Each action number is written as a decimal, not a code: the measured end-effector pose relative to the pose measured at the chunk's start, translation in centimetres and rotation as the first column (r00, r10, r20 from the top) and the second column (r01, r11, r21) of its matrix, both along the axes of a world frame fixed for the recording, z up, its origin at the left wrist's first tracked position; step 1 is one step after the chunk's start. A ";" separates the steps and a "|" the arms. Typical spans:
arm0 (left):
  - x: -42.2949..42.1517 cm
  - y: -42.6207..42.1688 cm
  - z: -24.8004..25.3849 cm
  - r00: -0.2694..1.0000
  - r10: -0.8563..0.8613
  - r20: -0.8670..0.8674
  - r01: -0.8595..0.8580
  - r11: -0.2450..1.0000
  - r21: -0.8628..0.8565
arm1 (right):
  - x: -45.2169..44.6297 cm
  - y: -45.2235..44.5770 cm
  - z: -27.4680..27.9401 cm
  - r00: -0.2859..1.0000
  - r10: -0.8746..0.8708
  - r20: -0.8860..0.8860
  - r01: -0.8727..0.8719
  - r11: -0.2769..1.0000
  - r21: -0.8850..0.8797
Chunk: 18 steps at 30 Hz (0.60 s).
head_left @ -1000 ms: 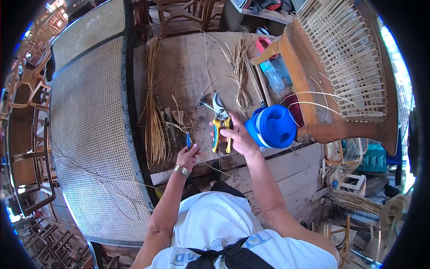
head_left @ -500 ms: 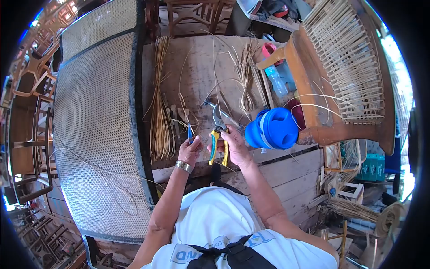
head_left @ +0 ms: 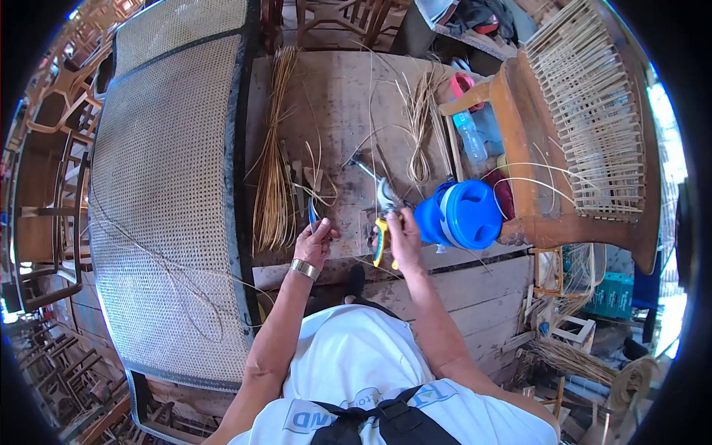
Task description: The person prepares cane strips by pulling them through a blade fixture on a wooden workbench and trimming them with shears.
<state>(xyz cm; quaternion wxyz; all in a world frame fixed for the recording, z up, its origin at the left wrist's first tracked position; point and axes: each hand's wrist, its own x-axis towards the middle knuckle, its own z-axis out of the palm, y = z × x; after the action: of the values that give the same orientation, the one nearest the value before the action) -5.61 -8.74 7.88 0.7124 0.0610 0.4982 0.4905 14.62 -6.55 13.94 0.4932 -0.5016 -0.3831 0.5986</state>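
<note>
In my left hand is a small blue-handled tool, pinched upright between thumb and fingers; its kind is not clear. My right hand is wrapped round pruning shears with yellow grips, their metal blades pointing away from me. Thin cane strands curl just beyond the left hand. To its far left lies a long bundle of cane strips. A looped cane bundle rests past the shears. Close by the right hand stands a blue jug.
A large woven cane panel in a dark frame fills the left side. On the right is a wooden chair with a partly woven cane back and loose strands. A water bottle lies by the chair. Loose tools lie on the wooden bench top.
The shears have turned, with their grips now more covered by my right hand, which has moved slightly right. My left hand still holds the blue-handled tool. The whole view has shifted a little.
</note>
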 end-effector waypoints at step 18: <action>-0.2 1.7 -1.5 0.940 0.146 0.307 -0.105 0.983 -0.147 | 2.0 -10.0 -2.2 0.852 0.517 0.085 -0.404 0.752 -0.521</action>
<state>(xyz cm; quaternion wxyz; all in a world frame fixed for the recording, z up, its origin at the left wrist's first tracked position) -5.80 -7.02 6.36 0.7527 -0.0966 0.4109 0.5052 16.62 -16.50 11.73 0.1412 -0.5619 -0.3858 0.7180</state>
